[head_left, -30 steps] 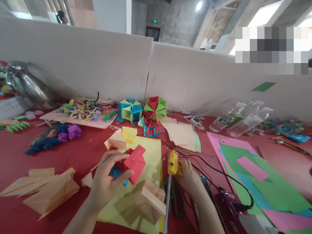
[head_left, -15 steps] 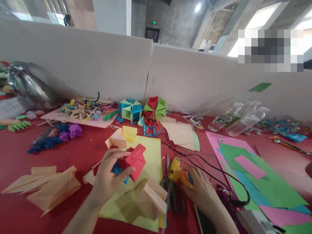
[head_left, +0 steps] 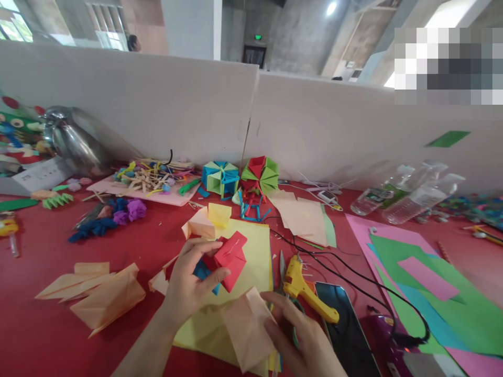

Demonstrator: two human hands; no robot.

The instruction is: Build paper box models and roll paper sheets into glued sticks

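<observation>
Red folded paper (head_left: 236, 264): pinched by the left hand (head_left: 189, 280), fingers above yellow sheets (head_left: 257, 243), apparently keeping its white streak (head_left: 234, 246) exposed. Right hand (head_left: 301, 332) fingers pinch peach folded paper (head_left: 245, 324) nearby, seemingly for steadiness.

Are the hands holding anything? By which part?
Left hand: red folded paper, by its left side. Right hand: peach folded paper, apparently by its right edge.

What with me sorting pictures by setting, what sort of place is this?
Probably a craft workshop, judging by the yellow glue gun, the coloured paper sheets and the red folded paper in the left hand.
</observation>
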